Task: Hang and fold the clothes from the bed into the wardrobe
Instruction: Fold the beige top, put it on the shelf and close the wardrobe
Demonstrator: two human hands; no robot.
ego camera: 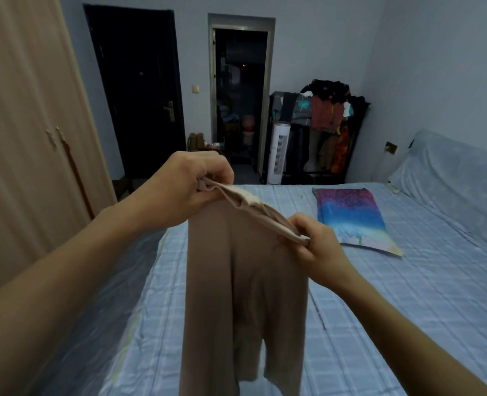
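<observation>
Both hands, left hand (179, 184) and right hand (315, 244), are pinching the waistband of the tan trousers (245, 295), dangling them over the bed (379, 295). Folding is probably just beginning; the wardrobe (28, 124) is standing closed.

Of the person, only two arms show. The left hand (185, 187) and right hand (316, 244) are bare, as are both forearms, with uncovered skin running from each wrist to the picture's edge. The left forearm (65, 281) looks broad and slightly blurred where it is closest to the camera, tapering to a narrower wrist. The right forearm (408, 324) appears slimmer and sharper. Knuckles and finger creases are plain on both hands; the nails are too small to make out.
</observation>
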